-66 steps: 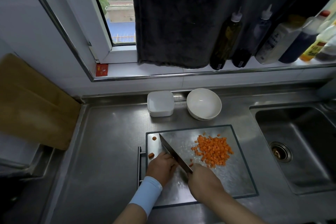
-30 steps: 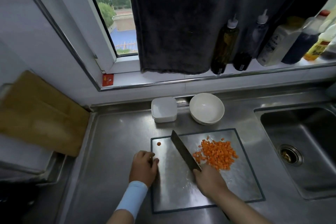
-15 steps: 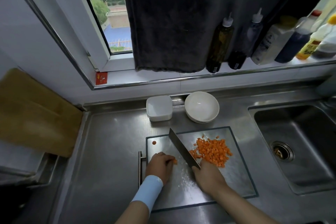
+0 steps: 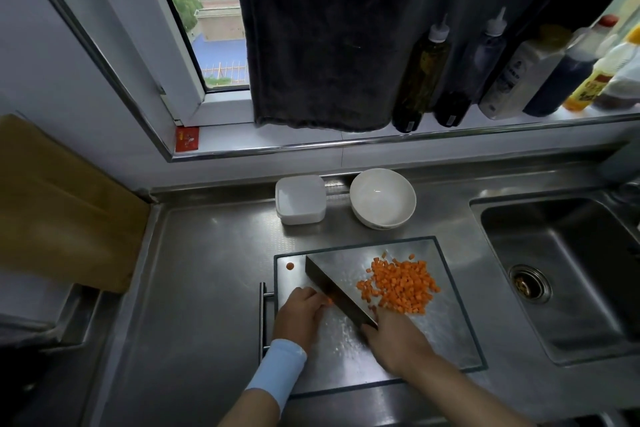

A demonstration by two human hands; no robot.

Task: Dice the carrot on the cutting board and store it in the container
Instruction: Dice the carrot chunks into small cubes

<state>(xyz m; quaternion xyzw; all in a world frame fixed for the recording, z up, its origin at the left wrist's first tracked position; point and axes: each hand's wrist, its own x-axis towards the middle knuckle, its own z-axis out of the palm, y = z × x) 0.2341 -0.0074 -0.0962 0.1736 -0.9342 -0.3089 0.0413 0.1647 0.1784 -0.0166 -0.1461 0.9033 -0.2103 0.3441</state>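
Observation:
A pile of diced carrot point(image 4: 398, 284) lies on the right half of the metal cutting board point(image 4: 446, 333). My right hand point(image 4: 394, 340) grips the handle of a cleaver point(image 4: 332, 284), whose blade slants across the board towards the far left. My left hand point(image 4: 301, 314) rests curled on the board just left of the blade, holding a small carrot piece point(image 4: 329, 301) against it; most of that piece is hidden. One carrot bit point(image 4: 290, 266) lies alone near the board's far left corner. The white lidded container point(image 4: 300, 199) stands behind the board.
A white bowl point(image 4: 382, 198) sits right of the container. The sink point(image 4: 568, 274) lies to the right. Several bottles point(image 4: 420, 76) line the windowsill under a dark hanging cloth point(image 4: 329, 31). A wooden board point(image 4: 59, 204) leans at the left.
My left hand left the board's left edge and returned beside the blade with a small carrot piece. The cleaver stays slanted across the board, its blade now against that piece.

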